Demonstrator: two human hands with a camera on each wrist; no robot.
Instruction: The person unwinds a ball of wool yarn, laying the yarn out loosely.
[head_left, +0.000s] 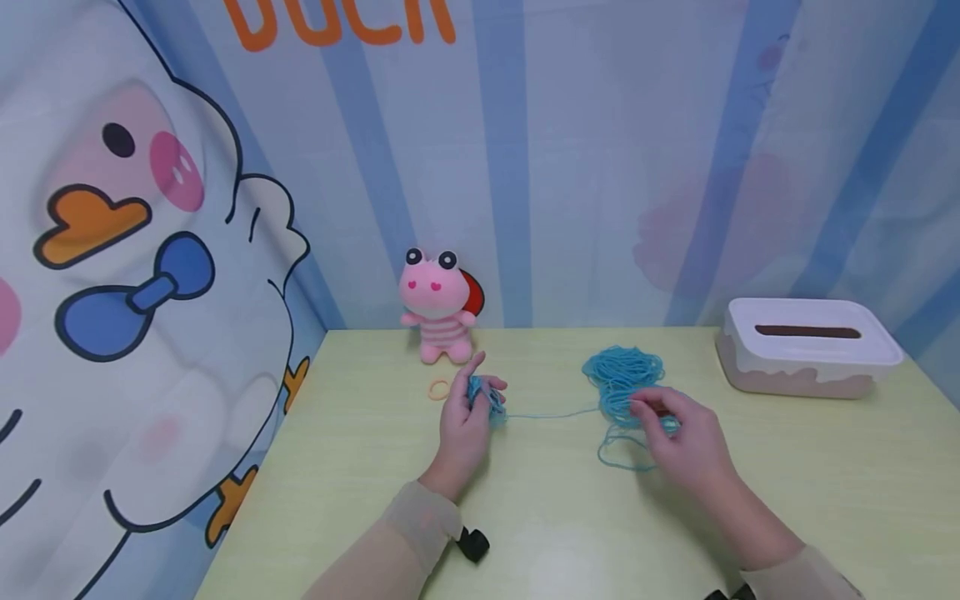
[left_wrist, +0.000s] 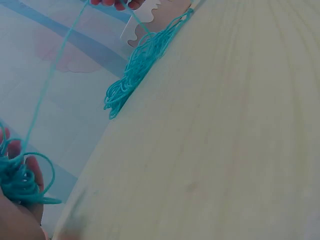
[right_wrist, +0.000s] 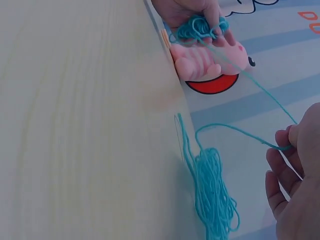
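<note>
My left hand (head_left: 465,429) holds a small bundle of blue yarn (head_left: 489,400) in its curled fingers, with the thumb over it. In the left wrist view that yarn bundle (left_wrist: 20,182) shows loose loops. A single strand (head_left: 551,416) runs from it across to my right hand (head_left: 693,442). Thumb and index finger of the right hand (right_wrist: 300,175) pinch this strand, clearly seen in the right wrist view. Beneath and beyond the right hand lies the larger loose skein of blue yarn (head_left: 622,371) on the table, with a loop trailing toward the front.
A pink plush frog-like toy (head_left: 442,308) stands behind the left hand, and an orange ring (head_left: 438,389) lies by it. At the back right sits a tissue box (head_left: 813,350). A printed curtain (head_left: 585,167) hangs behind the table (head_left: 562,517).
</note>
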